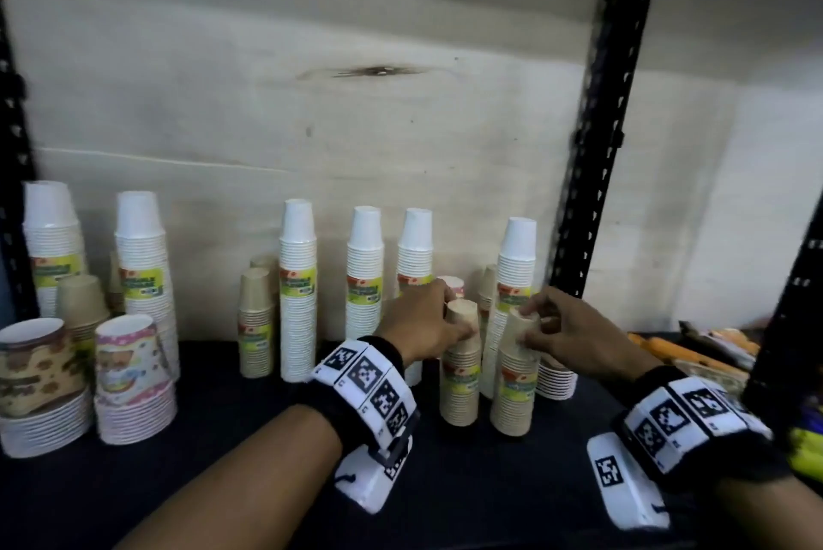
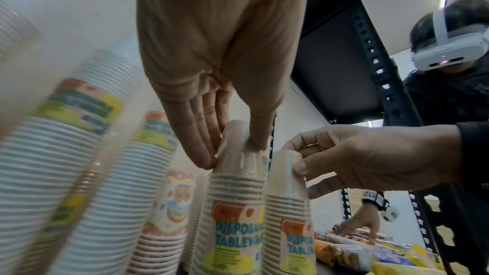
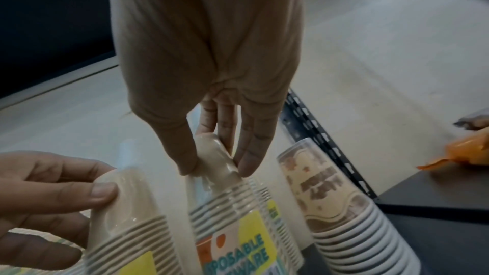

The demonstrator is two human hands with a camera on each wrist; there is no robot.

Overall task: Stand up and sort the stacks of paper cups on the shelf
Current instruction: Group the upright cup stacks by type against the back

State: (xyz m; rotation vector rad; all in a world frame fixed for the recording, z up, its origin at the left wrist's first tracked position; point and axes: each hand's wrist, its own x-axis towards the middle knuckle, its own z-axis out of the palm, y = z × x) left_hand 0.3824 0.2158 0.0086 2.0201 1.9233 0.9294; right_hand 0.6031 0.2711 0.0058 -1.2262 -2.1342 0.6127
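Two short stacks of beige paper cups, wrapped in clear film with yellow labels, stand upright side by side on the black shelf (image 1: 267,438). My left hand (image 1: 454,315) grips the top of the left beige stack (image 1: 461,384), thumb on one side and fingers on the other. The left wrist view shows that hand (image 2: 232,154) on its stack (image 2: 232,196). My right hand (image 1: 527,327) pinches the top of the right beige stack (image 1: 514,393). From the right wrist, I see the right hand (image 3: 217,169) holding the film at that stack's (image 3: 230,216) top.
Tall white cup stacks (image 1: 297,295) line the back wall. Patterned cup stacks (image 1: 133,380) stand at the left, and one more (image 3: 330,196) is just right of my hands. A black upright post (image 1: 596,148) bounds the bay. Beyond it lie packets (image 1: 694,353), where another person (image 2: 449,60) reaches.
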